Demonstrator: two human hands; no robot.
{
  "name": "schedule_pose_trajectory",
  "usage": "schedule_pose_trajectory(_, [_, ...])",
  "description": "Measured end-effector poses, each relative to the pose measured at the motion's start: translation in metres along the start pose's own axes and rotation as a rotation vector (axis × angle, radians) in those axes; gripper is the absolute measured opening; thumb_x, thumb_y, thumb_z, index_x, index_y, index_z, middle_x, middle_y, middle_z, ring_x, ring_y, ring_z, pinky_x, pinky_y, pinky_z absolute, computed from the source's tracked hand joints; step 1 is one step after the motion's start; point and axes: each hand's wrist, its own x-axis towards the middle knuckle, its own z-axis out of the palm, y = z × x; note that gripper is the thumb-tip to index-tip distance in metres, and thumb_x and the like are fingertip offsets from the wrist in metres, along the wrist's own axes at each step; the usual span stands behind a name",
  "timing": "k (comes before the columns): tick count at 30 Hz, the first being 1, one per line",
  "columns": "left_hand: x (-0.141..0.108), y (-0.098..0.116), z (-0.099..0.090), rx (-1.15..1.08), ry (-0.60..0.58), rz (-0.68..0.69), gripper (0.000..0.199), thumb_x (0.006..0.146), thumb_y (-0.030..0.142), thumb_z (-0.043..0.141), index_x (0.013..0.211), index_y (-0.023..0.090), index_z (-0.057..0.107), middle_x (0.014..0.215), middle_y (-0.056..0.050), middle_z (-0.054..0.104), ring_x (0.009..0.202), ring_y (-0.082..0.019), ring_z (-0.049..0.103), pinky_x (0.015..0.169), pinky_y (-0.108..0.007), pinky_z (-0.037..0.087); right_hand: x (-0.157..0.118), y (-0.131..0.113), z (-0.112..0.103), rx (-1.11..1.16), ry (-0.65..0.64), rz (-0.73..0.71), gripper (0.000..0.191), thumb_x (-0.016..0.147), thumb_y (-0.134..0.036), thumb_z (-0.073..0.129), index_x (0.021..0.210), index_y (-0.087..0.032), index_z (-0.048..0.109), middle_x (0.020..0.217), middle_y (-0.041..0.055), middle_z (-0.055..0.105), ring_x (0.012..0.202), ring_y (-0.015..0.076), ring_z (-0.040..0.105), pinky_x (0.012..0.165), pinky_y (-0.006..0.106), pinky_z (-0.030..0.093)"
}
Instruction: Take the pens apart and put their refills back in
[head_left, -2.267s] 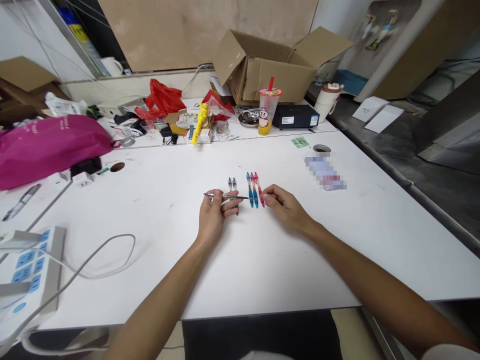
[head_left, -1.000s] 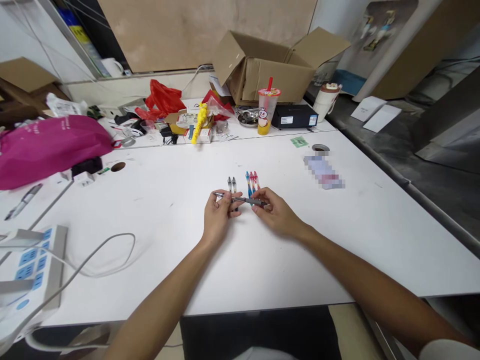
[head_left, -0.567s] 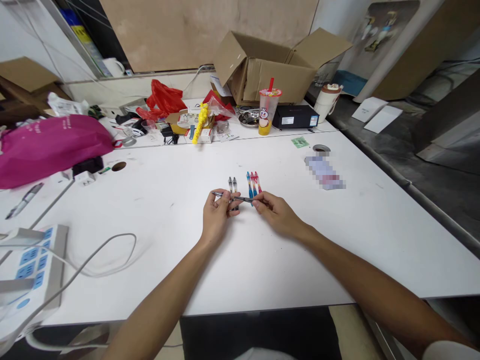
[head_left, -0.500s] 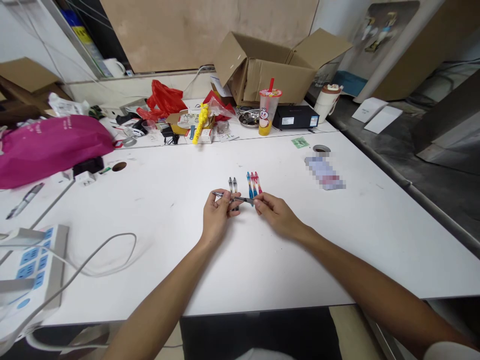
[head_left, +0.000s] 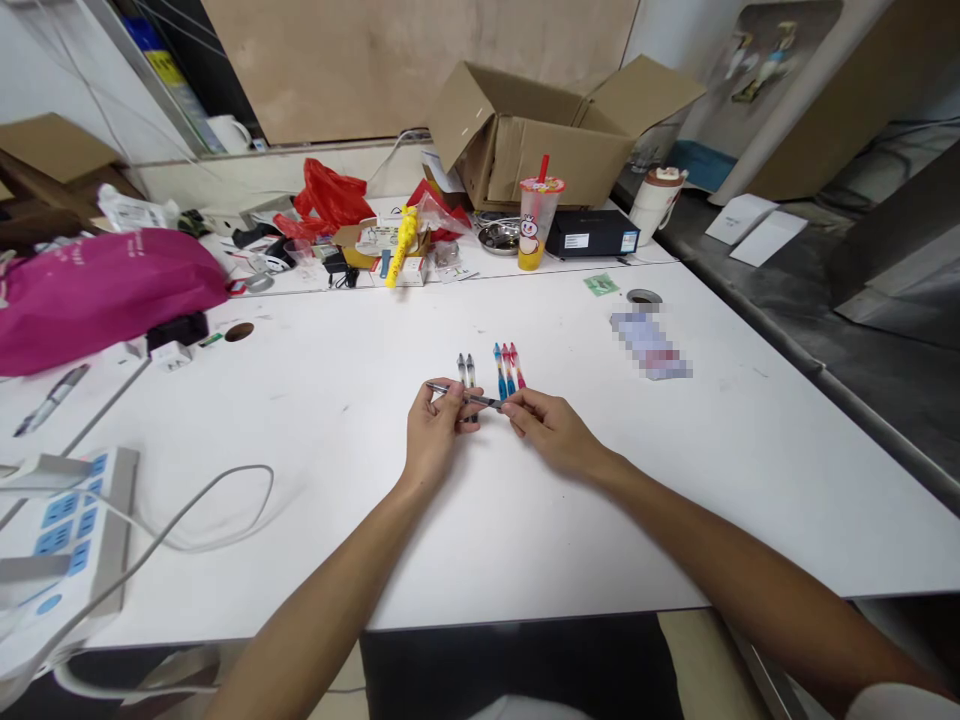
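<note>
A dark pen [head_left: 484,401] lies nearly level between my two hands, just above the white table. My left hand [head_left: 438,420] pinches its barrel between thumb and fingers. At the pen's right end, my right hand [head_left: 551,428] grips it with thumb and forefinger closed. Behind my left fingers lie two black-and-clear pens [head_left: 466,369], side by side and partly hidden. Just right of them, beyond the right fingertips, are two blue pens [head_left: 501,372] and a red pen [head_left: 515,362]; my fingers hide some of their lower ends.
On the white table [head_left: 300,560], a power strip [head_left: 112,530] with a looping cable stands at the left, near a magenta bag [head_left: 112,290]. A drink cup [head_left: 534,225], a black box [head_left: 592,234] and an open carton [head_left: 555,150] line the back. A tape roll [head_left: 643,297] lies at the right.
My right fingers have slid slightly left along the pen, covering more of its right end. My left hand has hardly moved, and the pens on the table lie as before.
</note>
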Motion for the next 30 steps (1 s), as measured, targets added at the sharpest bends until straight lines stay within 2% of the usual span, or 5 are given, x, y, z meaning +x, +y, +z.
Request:
schedule_pose_trajectory(3, [-0.0014, 0.0016, 0.0000, 0.010, -0.043, 0.016, 0.034, 0.087, 0.047, 0.072, 0.100, 0.020, 0.054, 0.105, -0.011, 0.077, 0.092, -0.020, 0.076, 0.063, -0.023, 0.058, 0.0008, 0.0006, -0.0018, 0.056, -0.094, 0.094, 0.047, 0.100, -0.056, 0.040, 0.083, -0.019, 0.064, 0.054, -0.0051, 0.044, 0.050, 0.0115, 0.036, 0.052, 0.028, 0.031])
schedule_pose_trajectory(9, [-0.0009, 0.0008, 0.0003, 0.007, -0.037, 0.017, 0.034, 0.088, 0.047, 0.071, 0.100, 0.020, 0.055, 0.103, -0.010, 0.077, 0.091, -0.020, 0.076, 0.064, -0.024, 0.058, -0.0009, -0.0006, -0.0003, 0.069, -0.072, 0.011, 0.037, 0.096, -0.053, 0.052, 0.084, -0.020, 0.062, 0.068, -0.0021, 0.053, 0.061, 0.0122, 0.045, 0.057, 0.027, 0.036])
schedule_pose_trajectory(17, [0.0005, -0.0014, -0.0020, 0.017, -0.053, 0.078, 0.037, 0.087, 0.045, 0.072, 0.106, 0.019, 0.055, 0.095, -0.009, 0.077, 0.079, -0.016, 0.074, 0.069, -0.026, 0.058, -0.0039, -0.0002, 0.0019, 0.109, -0.209, 0.088, 0.046, 0.101, -0.059, 0.039, 0.088, -0.021, 0.063, 0.053, -0.0058, 0.042, 0.048, 0.0118, 0.034, 0.050, 0.027, 0.031])
schedule_pose_trajectory(24, [0.0000, 0.0021, -0.0032, 0.065, 0.060, 0.170, 0.052, 0.087, 0.045, 0.071, 0.130, 0.023, 0.051, 0.084, -0.004, 0.075, 0.072, -0.015, 0.070, 0.068, -0.028, 0.056, -0.0028, -0.0006, -0.0007, 0.112, -0.065, -0.020, 0.038, 0.101, -0.055, 0.042, 0.104, -0.021, 0.060, 0.069, -0.0017, 0.054, 0.061, 0.0143, 0.046, 0.059, 0.029, 0.037])
schedule_pose_trajectory(30, [0.0023, 0.0048, -0.0047, 0.047, 0.048, 0.165, 0.057, 0.087, 0.048, 0.071, 0.137, 0.027, 0.054, 0.081, 0.000, 0.072, 0.069, -0.014, 0.069, 0.067, -0.028, 0.054, -0.0030, -0.0025, -0.0052, -0.008, -0.067, -0.013, 0.037, 0.100, -0.051, 0.043, 0.086, -0.021, 0.061, 0.062, -0.0036, 0.048, 0.056, 0.0134, 0.041, 0.057, 0.029, 0.033])
